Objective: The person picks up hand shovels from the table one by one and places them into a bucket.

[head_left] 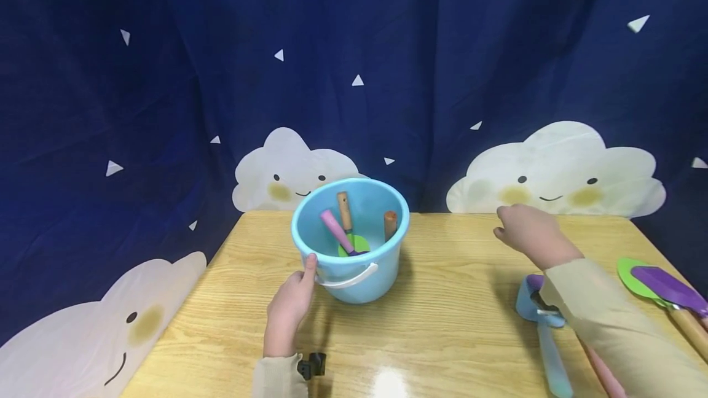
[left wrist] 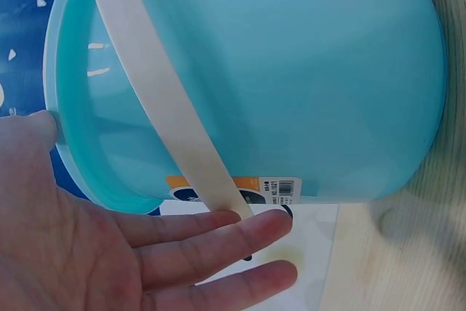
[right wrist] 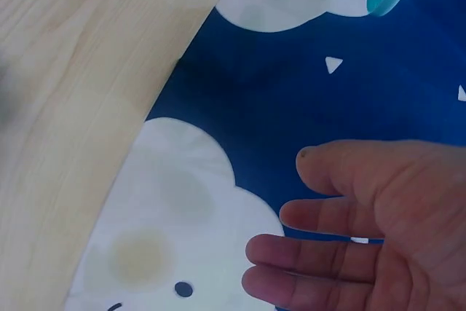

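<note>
A light blue bucket [head_left: 343, 272] stands on the table with its white handle [head_left: 350, 279] hanging down the front. My left hand [head_left: 291, 303] is at its left side, thumb touching the rim. In the left wrist view, its other fingers [left wrist: 211, 249] reach out nearly straight beside the handle. Inside the bucket are a pink-purple handle [head_left: 335, 229], a wooden handle [head_left: 344, 209], a reddish-brown handle [head_left: 390, 223] and a green tool head [head_left: 361, 243]. My right hand [head_left: 533, 232] is in the air right of the bucket, fingers loosely bent, holding nothing.
Under my right forearm lie a blue scoop with a pale teal handle [head_left: 553, 358] and a pink handle [head_left: 601, 368]. Farther right, a green tool head [head_left: 629, 272] and a purple one [head_left: 666, 284] overlap. A dark blue curtain [head_left: 354, 29] with clouds hangs behind the table [head_left: 453, 324].
</note>
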The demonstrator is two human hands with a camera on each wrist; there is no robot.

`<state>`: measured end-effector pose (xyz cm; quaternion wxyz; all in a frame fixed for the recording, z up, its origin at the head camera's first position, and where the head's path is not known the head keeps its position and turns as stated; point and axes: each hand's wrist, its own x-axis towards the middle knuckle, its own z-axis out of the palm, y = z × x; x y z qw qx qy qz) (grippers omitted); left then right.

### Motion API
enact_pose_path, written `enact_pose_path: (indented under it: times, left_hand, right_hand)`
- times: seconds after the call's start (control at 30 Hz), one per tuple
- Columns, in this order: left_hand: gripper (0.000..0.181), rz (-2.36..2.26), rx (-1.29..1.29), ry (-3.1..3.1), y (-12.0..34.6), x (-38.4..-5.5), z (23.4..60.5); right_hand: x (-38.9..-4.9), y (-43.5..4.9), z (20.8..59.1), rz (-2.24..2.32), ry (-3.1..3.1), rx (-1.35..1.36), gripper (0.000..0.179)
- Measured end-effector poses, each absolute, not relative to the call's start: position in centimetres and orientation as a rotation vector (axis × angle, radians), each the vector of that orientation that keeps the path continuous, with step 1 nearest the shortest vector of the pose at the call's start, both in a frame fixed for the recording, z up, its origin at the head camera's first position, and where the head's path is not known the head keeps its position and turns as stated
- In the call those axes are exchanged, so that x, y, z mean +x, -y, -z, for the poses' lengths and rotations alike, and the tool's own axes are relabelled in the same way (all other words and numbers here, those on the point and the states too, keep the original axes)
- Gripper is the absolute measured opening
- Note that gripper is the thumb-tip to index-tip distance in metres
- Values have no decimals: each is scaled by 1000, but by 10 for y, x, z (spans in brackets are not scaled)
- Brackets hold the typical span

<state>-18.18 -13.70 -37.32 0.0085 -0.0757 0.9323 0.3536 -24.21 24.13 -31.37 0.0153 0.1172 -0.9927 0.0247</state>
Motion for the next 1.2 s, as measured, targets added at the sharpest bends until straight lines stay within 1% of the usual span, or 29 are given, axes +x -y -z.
enact_pose_path:
  times: [0.27, 0.6, 0.83, 0.97, 1.2]
  left_hand:
    - [91, -1113, -237, -2910, 138, -181, 373]
    - [91, -1114, -244, -2902, 138, -180, 373]
    - [91, -1106, -248, -2900, 139, -181, 374]
    - [91, -1108, -246, -2894, 139, -181, 375]
    - [92, -1116, -235, -2889, 138, -182, 375]
  right_hand:
    - [-240, -260, 320, -122, 3130, 308, 16]
    - [-232, -290, 330, -148, 3197, 214, 20]
    - [-225, -312, 339, -149, 3213, 138, 31]
    - [-224, -320, 342, -154, 3219, 117, 29]
    - [-223, -331, 344, -153, 3199, 121, 35]
